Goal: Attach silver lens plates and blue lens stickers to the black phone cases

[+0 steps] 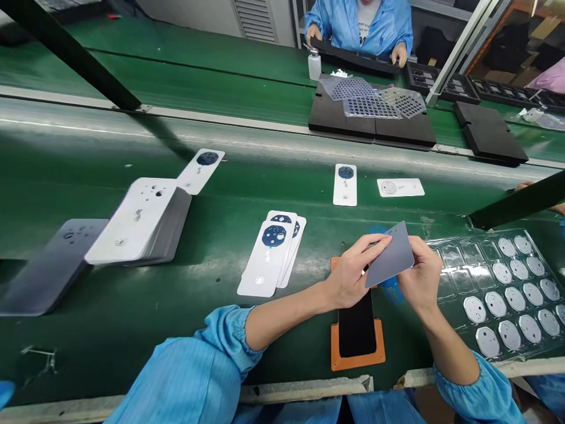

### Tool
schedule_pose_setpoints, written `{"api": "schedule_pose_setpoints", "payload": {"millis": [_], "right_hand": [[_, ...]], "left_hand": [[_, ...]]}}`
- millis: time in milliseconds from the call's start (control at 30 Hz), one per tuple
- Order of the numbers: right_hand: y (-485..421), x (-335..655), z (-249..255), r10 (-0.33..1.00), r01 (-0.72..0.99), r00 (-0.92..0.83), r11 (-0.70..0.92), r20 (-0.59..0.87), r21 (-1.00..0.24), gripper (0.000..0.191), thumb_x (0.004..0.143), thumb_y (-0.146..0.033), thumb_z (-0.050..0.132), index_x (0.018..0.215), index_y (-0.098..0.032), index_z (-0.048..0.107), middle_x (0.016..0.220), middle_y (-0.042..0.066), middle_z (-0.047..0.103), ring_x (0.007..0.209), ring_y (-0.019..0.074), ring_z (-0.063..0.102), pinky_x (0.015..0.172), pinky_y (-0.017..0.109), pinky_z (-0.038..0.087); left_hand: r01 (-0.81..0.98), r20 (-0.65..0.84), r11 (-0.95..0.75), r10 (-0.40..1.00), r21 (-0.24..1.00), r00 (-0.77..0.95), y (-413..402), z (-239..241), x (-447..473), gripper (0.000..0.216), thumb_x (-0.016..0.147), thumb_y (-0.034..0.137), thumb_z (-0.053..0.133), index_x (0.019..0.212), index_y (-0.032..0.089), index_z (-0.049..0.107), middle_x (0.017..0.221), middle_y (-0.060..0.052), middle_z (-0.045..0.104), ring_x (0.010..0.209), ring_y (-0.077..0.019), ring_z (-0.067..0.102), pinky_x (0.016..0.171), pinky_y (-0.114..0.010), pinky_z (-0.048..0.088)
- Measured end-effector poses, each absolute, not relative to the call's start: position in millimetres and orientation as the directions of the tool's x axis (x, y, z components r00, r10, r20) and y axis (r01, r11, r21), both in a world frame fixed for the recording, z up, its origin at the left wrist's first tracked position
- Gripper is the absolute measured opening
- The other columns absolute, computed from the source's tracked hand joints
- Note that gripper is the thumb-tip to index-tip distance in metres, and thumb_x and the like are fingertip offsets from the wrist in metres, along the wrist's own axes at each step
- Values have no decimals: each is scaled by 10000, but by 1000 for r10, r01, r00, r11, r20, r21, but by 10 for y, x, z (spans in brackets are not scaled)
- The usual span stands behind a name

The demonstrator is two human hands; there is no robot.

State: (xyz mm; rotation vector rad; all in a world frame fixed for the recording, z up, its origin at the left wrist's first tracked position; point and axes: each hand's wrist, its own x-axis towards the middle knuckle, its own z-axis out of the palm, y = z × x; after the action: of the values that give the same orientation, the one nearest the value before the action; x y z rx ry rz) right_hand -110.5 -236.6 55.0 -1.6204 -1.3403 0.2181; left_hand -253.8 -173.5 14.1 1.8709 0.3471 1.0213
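A grey, thin phone back panel (391,257) is held tilted between my two hands, above the work surface. My left hand (351,271) grips its left edge, thumb and fingers closed on it. On the other side, my right hand (419,277) pinches the right edge. Below the panel lies an orange fixture (336,359) with a black pad (356,330) in it, partly hidden by my left hand. Right of my right hand sits a clear plastic tray (457,277) with rows of round silver discs (495,304); several of its pockets hold no disc.
White phone back panels with dark camera circles (260,265) overlap left of my hands. Farther left stand a tall stack of white panels (136,218) and a grey stack (57,265). Single panels (345,188) lie ahead. Across the bench, a person (362,29) handles a black tray.
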Motion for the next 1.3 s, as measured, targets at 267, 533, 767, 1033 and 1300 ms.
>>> {"api": "schedule_pose_setpoints", "payload": {"millis": [267, 533, 767, 1033, 1300], "right_hand": [[-2368, -1087, 535, 826, 602, 409, 75, 388, -795, 104, 849, -193, 585, 838, -202, 688, 846, 22, 713, 753, 161, 648, 677, 275, 515], [-2336, -1104, 534, 829, 537, 454, 37, 326, -842, 124, 826, -231, 572, 730, -200, 644, 742, 12, 672, 686, 155, 624, 650, 277, 501], [-2250, -796, 325, 805, 477, 577, -193, 140, -857, 117, 703, -263, 582, 629, -195, 643, 613, -9, 649, 585, 155, 598, 577, 260, 446], [-2522, -281, 175, 952, 913, 307, -299, -17, -277, 291, 733, -212, 571, 471, -232, 445, 395, -21, 460, 375, 149, 428, 433, 276, 252], [-2842, -859, 510, 842, 843, -330, 466, 426, -270, 440, 937, -127, 489, 1369, -182, 550, 1299, 110, 660, 1155, 245, 654, 947, 382, 576]], "left_hand": [[-168, 510, -537, 588, 827, 628, -1748, 105, -2533, 485, 1016, 306, 477, 1499, 283, 434, 1445, -127, 484, 1330, -260, 504, 1104, -422, 462], [-127, 463, -518, 597, 846, 655, -1758, 141, -2537, 462, 1023, 311, 455, 1478, 234, 464, 1483, -129, 482, 1354, -257, 492, 1123, -443, 444], [-50, 3, 27, 853, 998, 522, -1605, 156, -2607, 440, 969, 510, 526, 1008, 124, 734, 1022, -113, 761, 1011, -275, 717, 943, -436, 578], [-100, -176, 248, 869, 964, 463, -1447, 405, -3212, 420, 954, 469, 585, 1149, 112, 686, 1226, -161, 700, 1052, -274, 713, 965, -466, 577], [153, 323, -939, 254, 308, 912, -1967, 498, -3400, 450, 984, 82, 455, 1434, 68, 451, 1401, -204, 571, 1354, -274, 514, 1113, -428, 482]]}}
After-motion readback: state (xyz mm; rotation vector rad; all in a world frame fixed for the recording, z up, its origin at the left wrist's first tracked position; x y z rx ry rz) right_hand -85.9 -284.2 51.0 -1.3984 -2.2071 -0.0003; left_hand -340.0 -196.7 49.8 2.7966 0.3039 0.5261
